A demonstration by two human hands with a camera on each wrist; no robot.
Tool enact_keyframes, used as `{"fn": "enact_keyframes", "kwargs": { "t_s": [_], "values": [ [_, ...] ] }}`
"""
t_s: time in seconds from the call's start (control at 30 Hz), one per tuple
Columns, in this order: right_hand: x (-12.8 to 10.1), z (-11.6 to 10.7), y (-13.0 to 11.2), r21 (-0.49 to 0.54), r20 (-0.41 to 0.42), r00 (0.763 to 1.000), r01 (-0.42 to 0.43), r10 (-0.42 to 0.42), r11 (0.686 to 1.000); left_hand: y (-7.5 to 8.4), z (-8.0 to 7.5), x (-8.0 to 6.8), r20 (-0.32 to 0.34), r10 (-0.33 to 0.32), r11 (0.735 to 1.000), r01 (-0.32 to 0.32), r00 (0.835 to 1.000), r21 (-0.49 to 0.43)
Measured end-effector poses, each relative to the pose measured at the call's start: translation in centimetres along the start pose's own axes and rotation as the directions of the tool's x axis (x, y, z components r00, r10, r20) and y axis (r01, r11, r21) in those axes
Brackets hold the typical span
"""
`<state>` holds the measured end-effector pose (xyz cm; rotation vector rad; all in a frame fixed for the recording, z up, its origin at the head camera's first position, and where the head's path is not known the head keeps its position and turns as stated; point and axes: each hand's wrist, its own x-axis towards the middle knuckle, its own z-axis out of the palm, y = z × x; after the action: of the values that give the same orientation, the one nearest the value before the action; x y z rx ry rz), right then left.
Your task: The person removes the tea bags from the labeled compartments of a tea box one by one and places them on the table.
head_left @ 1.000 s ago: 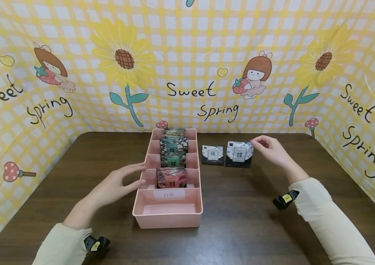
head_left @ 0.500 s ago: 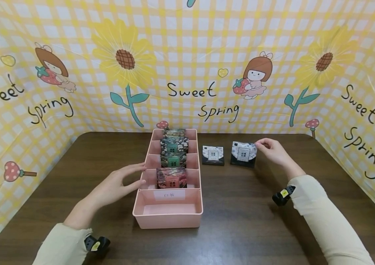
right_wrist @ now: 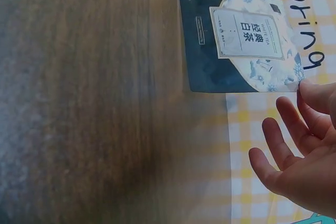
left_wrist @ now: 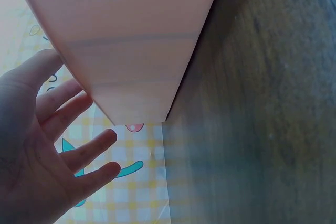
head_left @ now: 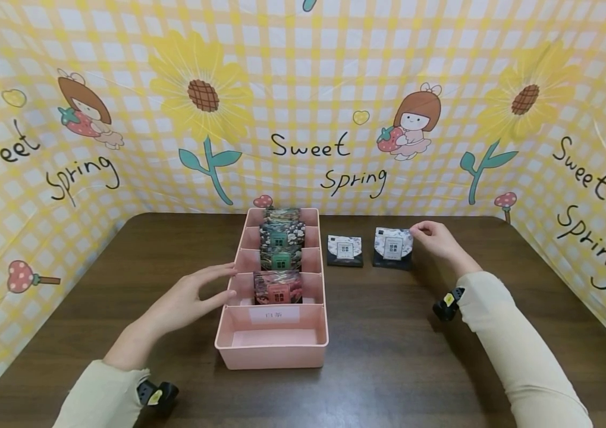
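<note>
While right hand (head_left: 433, 238) pinches its corner, tea packet (head_left: 392, 248) shows dark navy w/ white label.

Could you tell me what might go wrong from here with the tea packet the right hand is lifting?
The right hand pinches the tea packet only at its top corner, tilted up off the table, so it could slip or flop. The second packet lies close beside it and might get knocked. The left hand just rests flat against the pink tray, which could slide if bumped.
</note>
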<state>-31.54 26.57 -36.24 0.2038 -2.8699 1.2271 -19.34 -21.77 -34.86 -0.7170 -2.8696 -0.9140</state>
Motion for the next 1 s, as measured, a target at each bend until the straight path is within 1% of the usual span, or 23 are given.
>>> {"fn": "enact_keyframes", "kwargs": {
  "t_s": [0.07, 0.2, 0.43, 0.67, 1.0],
  "values": [
    [0.3, 0.1, 0.1, -0.003, 0.003, 1.000, -0.004, 0.004, 1.000, 0.0, 0.0, 0.0, -0.001, 0.002, 1.000, -0.002, 1.000, 0.002],
    [0.8, 0.4, -0.1, 0.006, 0.009, 0.999, -0.040, 0.040, 0.999, -0.1, 0.0, 0.0, -0.006, 0.004, 1.000, -0.004, 1.000, 0.008],
    [1.3, 0.8, -0.4, -0.001, -0.013, 0.998, -0.054, 0.054, 0.999, -0.2, 0.1, 0.0, 0.000, -0.002, 1.000, 0.002, 1.000, 0.005],
    [2.0, 1.1, -0.3, -0.010, -0.030, 0.996, -0.086, 0.086, 0.996, -0.6, 0.2, 0.2, 0.008, -0.014, 1.000, 0.014, 1.000, 0.001],
    [3.1, 1.6, 0.2, -0.054, -0.095, 0.994, -0.059, 0.054, 0.997, -0.6, 0.3, 0.1, 0.007, -0.018, 1.000, 0.018, 1.000, 0.004]
  ]
}}
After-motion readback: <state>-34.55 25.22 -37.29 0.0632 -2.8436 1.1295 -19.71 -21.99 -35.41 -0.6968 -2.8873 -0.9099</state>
